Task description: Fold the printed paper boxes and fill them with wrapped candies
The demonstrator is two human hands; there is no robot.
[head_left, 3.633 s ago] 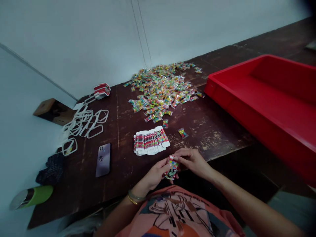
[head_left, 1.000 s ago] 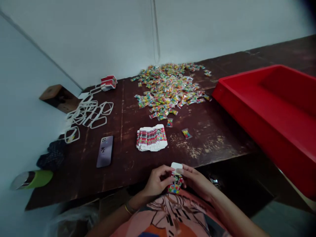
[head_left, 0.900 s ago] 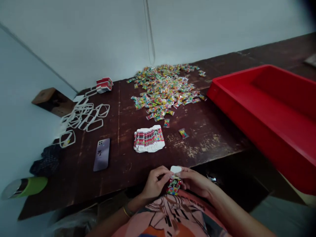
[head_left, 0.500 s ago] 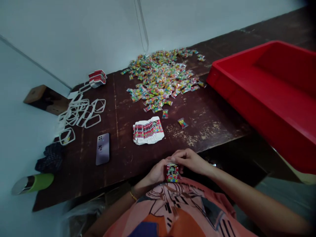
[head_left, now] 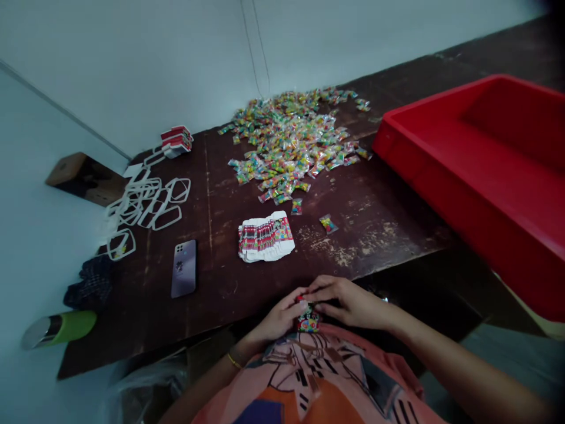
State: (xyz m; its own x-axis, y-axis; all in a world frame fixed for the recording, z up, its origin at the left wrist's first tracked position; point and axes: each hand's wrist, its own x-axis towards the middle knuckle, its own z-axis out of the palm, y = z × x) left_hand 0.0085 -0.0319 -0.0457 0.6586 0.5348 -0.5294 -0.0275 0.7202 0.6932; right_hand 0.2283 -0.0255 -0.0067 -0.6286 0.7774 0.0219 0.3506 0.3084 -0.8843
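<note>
Close to my body, a small printed candy box point(head_left: 308, 323) with red, green and multicoloured art is held between both hands. My left hand point(head_left: 285, 313) grips its left side, thumb across the upper front. My right hand point(head_left: 342, 299) closes on the top and right edge, fingers bent over it. The box's back and much of its top are hidden by the fingers. Beyond the hands, a fanned stack of flat printed boxes point(head_left: 265, 237) lies on the dark table point(head_left: 220, 297). One wrapped candy packet point(head_left: 328, 224) lies apart to its right.
A big heap of wrapped candy packets point(head_left: 291, 138) lies against the wall. At right stands a red tray point(head_left: 463, 176). On the left are a phone point(head_left: 184, 268), white rubber bands point(head_left: 152, 200), a cardboard box point(head_left: 88, 176), a green cup point(head_left: 73, 327) and stacked red-and-white boxes point(head_left: 176, 141).
My left thumb has moved onto the front of the candy box. My right fingers have shifted and spread over its top and right side. The view has moved slightly.
</note>
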